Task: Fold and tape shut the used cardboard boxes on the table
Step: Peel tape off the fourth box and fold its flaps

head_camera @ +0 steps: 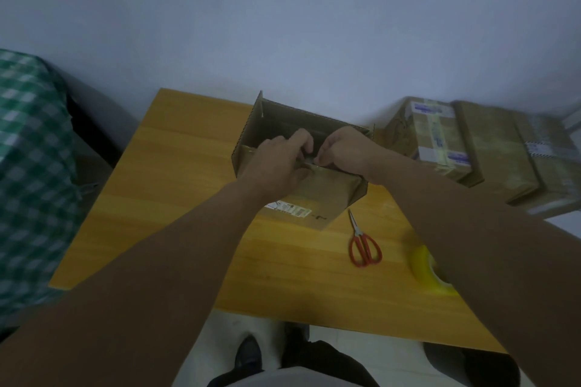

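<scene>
On the yellow wooden table point(176, 198), taped boxes point(440, 141) are stacked off its right far corner, crowding that side; the left half offers working room. The open cardboard box point(317, 198) sits askew near the wall edge, its left flap upright. The left hand point(276, 163) and right hand point(342, 151) meet mid-opening, fingers curled, pinching the near flap's edge, judged to fold it down. A tape roll point(424, 267) and red scissors point(364, 248) lie near, within reach.

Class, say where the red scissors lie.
Head view: the scissors lie on the table, right of centre, between the cardboard box and the yellow tape roll.
</scene>
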